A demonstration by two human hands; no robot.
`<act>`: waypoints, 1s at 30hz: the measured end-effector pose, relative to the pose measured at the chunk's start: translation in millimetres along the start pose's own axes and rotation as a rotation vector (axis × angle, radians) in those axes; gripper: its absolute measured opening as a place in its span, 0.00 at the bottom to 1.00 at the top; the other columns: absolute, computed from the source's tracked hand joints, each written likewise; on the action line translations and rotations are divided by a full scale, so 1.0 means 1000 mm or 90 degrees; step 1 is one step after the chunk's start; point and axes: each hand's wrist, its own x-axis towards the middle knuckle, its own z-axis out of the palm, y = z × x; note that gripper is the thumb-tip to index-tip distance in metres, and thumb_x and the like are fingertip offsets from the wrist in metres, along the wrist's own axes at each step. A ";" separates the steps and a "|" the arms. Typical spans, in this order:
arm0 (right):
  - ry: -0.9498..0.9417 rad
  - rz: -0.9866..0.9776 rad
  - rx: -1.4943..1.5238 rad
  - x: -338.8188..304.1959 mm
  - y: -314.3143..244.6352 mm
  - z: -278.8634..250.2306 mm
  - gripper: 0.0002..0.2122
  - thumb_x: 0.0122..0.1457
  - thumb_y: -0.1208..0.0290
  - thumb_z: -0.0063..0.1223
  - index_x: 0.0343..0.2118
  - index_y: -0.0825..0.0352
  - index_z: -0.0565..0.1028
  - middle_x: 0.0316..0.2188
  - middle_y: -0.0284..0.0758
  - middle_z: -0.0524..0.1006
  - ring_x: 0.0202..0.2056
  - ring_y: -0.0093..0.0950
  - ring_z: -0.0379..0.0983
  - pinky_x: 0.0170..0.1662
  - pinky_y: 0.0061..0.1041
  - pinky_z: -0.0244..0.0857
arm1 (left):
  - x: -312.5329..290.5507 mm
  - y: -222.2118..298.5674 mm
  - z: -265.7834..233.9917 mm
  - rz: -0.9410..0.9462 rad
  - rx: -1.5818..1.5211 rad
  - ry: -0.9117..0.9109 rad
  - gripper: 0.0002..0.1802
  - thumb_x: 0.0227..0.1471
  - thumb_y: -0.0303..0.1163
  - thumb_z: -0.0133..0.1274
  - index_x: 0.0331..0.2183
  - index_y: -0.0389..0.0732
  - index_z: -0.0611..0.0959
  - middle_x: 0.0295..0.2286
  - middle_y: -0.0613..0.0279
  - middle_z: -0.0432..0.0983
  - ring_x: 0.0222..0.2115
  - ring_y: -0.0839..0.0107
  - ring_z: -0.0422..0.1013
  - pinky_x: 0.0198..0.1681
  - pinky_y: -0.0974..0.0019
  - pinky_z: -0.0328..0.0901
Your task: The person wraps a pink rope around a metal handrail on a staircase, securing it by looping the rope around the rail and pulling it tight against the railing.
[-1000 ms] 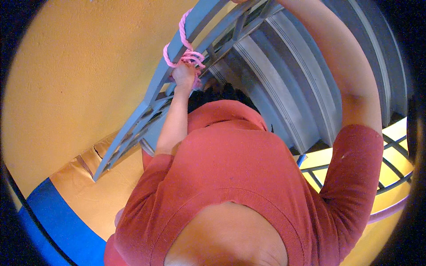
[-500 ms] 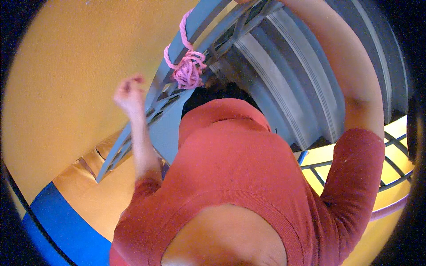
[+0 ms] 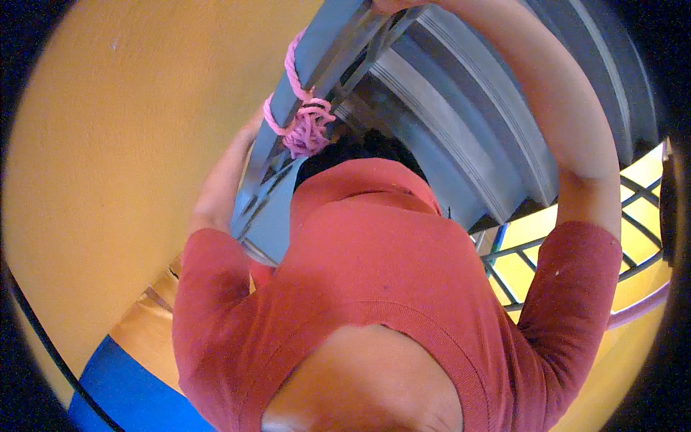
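Observation:
A grey metal stair railing (image 3: 311, 66) slants up across the top of the view. Pink rope (image 3: 308, 131) is looped over its rail and bunched into a knotted tangle hanging on the inner side. My left hand (image 3: 256, 122) reaches to the outer side of the railing, close to the rope; its fingers are hidden behind the rail. Higher up, at the upper edge of the view, my right hand (image 3: 394, 6) is closed on the railing, partly cut off by the frame.
Grey stair steps (image 3: 439, 93) curve down on the right, beside my legs. An orange-yellow wall (image 3: 129, 144) runs along the left, with a blue band (image 3: 137, 389) low down. A dark cable (image 3: 47, 342) crosses the lower left. Another dark railing (image 3: 522, 263) stands at the right.
My left arm has swung up and inward, bringing the hand from in front of the wall to behind the railing near the rope. My right hand stays at the rail.

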 end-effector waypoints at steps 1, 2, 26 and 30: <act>-0.001 -0.005 -0.002 0.001 0.000 0.000 0.08 0.29 0.68 0.58 0.18 0.62 0.78 0.20 0.39 0.77 0.27 0.39 0.76 0.29 0.36 0.69 | -0.001 -0.008 -0.006 -0.011 0.020 0.026 0.23 0.43 0.35 0.60 0.44 0.41 0.77 0.37 0.62 0.76 0.38 0.75 0.70 0.40 0.66 0.68; -0.004 -0.006 -0.007 0.000 0.001 0.002 0.08 0.30 0.69 0.58 0.18 0.62 0.78 0.20 0.39 0.77 0.27 0.39 0.76 0.29 0.35 0.69 | -0.004 -0.011 -0.009 -0.031 0.042 0.042 0.23 0.43 0.34 0.60 0.44 0.41 0.77 0.37 0.62 0.76 0.38 0.75 0.70 0.40 0.67 0.68; 0.178 -0.114 0.027 -0.001 0.009 0.022 0.08 0.27 0.69 0.60 0.16 0.63 0.77 0.18 0.39 0.76 0.26 0.39 0.75 0.29 0.36 0.67 | -0.333 0.279 -0.145 0.068 0.320 0.693 0.23 0.39 0.28 0.58 0.42 0.35 0.75 0.34 0.60 0.75 0.36 0.71 0.71 0.40 0.68 0.66; 0.120 -0.091 -0.002 -0.001 0.006 0.012 0.10 0.26 0.67 0.61 0.17 0.61 0.78 0.19 0.38 0.77 0.27 0.39 0.75 0.30 0.36 0.67 | -0.370 0.326 -0.069 0.088 0.419 0.737 0.21 0.39 0.28 0.58 0.40 0.35 0.77 0.32 0.60 0.75 0.34 0.71 0.72 0.38 0.68 0.66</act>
